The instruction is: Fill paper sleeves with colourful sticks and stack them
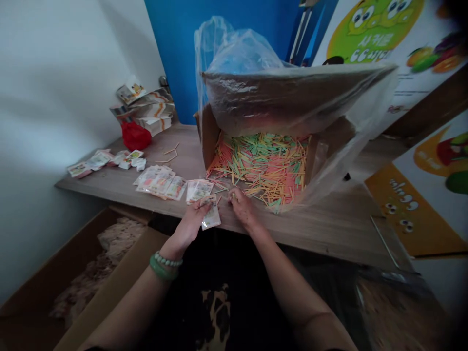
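Note:
My left hand (192, 222), with green bracelets at the wrist, grips a small clear printed packet (211, 214) over the table's front edge. Just to its right, my right hand (241, 207) is closed, its fingertips pinched; what lies between them is too small to make out. Beyond both hands, many thin pink, yellow and green sticks (270, 168) spill from a plastic-lined cardboard box (292, 97) lying on its side. Left of my left hand lie more printed packets (199, 190) and an overlapping row of packets (161, 183).
Small printed boxes (98, 158), a red bag (135, 136) and stacked cartons (155, 112) sit at the table's left. Below it stands an open carton (142, 243) holding pale packets. Large printed cartons (420, 185) stand on the right, against a blue panel (175, 48) behind.

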`<state>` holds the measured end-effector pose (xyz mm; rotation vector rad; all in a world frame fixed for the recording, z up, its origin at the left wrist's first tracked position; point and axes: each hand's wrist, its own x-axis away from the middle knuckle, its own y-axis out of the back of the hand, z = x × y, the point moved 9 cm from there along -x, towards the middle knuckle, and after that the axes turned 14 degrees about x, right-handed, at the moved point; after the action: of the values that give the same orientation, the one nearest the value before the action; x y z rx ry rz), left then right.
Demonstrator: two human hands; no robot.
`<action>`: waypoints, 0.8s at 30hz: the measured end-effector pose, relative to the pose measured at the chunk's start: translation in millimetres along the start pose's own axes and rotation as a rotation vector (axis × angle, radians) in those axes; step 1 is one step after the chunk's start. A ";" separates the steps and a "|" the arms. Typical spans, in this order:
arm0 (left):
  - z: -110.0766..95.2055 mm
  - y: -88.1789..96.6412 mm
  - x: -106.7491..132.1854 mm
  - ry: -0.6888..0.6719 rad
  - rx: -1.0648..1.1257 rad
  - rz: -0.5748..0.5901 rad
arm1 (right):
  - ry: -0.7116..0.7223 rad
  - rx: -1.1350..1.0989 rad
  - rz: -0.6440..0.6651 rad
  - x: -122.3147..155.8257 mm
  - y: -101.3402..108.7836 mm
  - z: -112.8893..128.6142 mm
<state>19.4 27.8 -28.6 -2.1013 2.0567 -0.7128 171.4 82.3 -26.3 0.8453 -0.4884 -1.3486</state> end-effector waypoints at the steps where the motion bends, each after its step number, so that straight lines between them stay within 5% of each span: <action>1: -0.5 -3.8 3.5 -0.013 0.006 0.018 | 0.006 0.011 -0.004 0.5 -0.1 0.2; 4: -1.0 -8.3 10.7 -0.048 -0.006 0.033 | 0.029 0.014 0.030 3.1 -3.1 1.3; 11: 3.3 12.4 17.1 -0.074 -0.080 -0.045 | 0.013 -0.119 -0.007 11.3 -0.5 -2.8; 19: -11.5 17.6 17.5 -0.228 -0.470 0.012 | -0.019 -0.135 0.002 10.8 -4.8 -5.6; 24: -3.5 28.2 14.4 -0.107 -0.324 -0.001 | -0.014 -0.207 -0.006 12.9 -0.1 -3.7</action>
<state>-8.2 12.7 -33.2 -2.2431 2.2363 -0.2714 176.5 70.7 -30.8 0.6675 -0.3505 -1.3852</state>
